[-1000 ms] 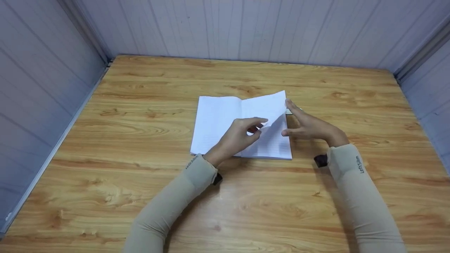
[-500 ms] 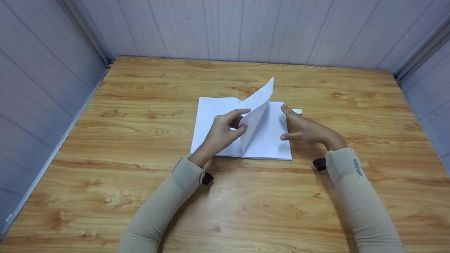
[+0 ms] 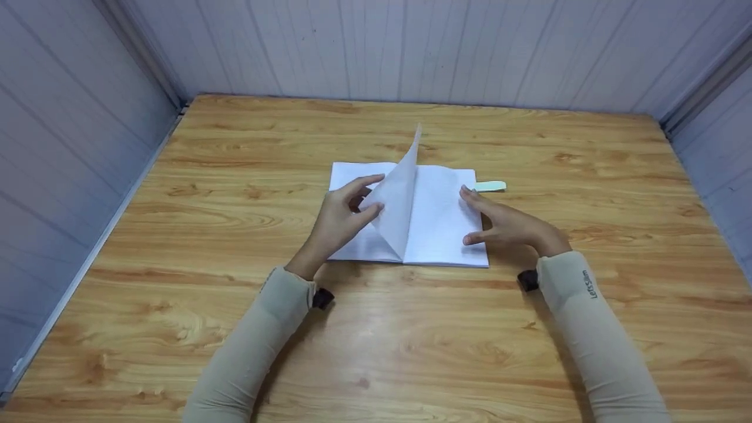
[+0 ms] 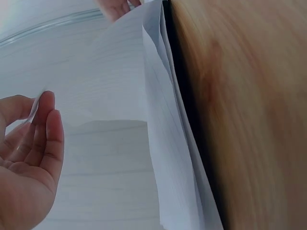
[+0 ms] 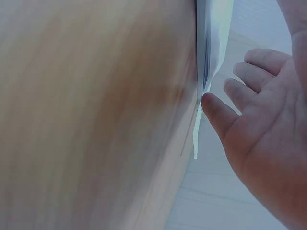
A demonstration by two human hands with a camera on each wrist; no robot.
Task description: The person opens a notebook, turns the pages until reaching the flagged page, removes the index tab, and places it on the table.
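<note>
An open notebook (image 3: pixel 440 220) with lined white pages lies on the wooden table. My left hand (image 3: pixel 341 216) is over its left half and pinches a single page (image 3: pixel 400 197), which stands nearly upright from the spine. In the left wrist view, the edge of that page shows between the thumb and fingers (image 4: pixel 51 127). My right hand (image 3: pixel 514 224) is at the notebook's right edge, with thumb and fingers spread and fingertips over the right page. From under that edge sticks a pale green strip (image 3: pixel 492 186), close to the right fingertips; it also shows in the right wrist view.
The wooden table (image 3: pixel 376 341) extends around the notebook on all sides. Pale panelled walls (image 3: pixel 376 47) stand behind it and to the left and right. A small dark device (image 3: pixel 322 298) is on the left wrist, and another dark device (image 3: pixel 528 280) is on the right.
My left hand has moved left, lifting the page from the right side to nearly upright. More of the green strip shows. My right hand has shifted slightly left and nearer.
</note>
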